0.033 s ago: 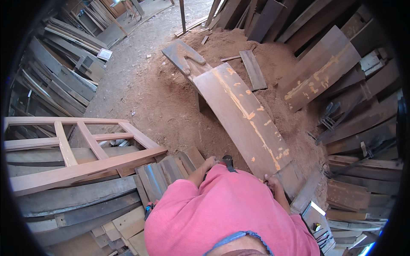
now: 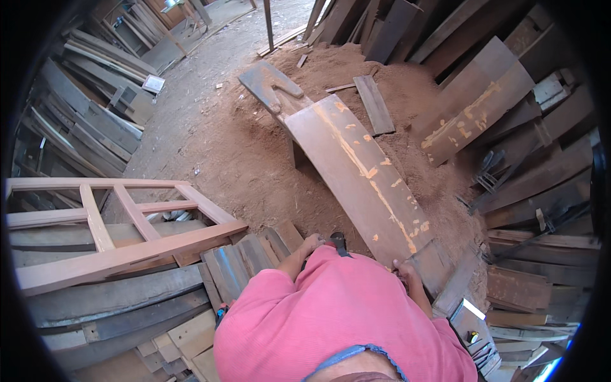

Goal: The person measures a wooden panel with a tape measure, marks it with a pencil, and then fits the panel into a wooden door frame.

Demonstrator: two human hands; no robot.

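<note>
A long reddish-brown wooden panel (image 2: 347, 172) slants away from me on a low bench (image 2: 254, 79), with streaks and patches of yellowish filler along its right side. My right hand (image 2: 405, 272) is at the panel's near right end, its fingers curled around something small and dark that I cannot make out. Ahead of my pink shirt (image 2: 331, 305), my left hand (image 2: 311, 243) is held low, next to the upright boards; my body partly hides its fingers. A dark object (image 2: 338, 239), perhaps a shoe, shows just right of that hand.
A wooden window or door frame (image 2: 178, 245) lies on stacked planks (image 2: 127, 305) at the left. More boards line the right, including a second filler-patched panel (image 2: 477, 105). Sawdust (image 2: 337, 63) heaps around the bench, where a short loose board (image 2: 374, 105) lies.
</note>
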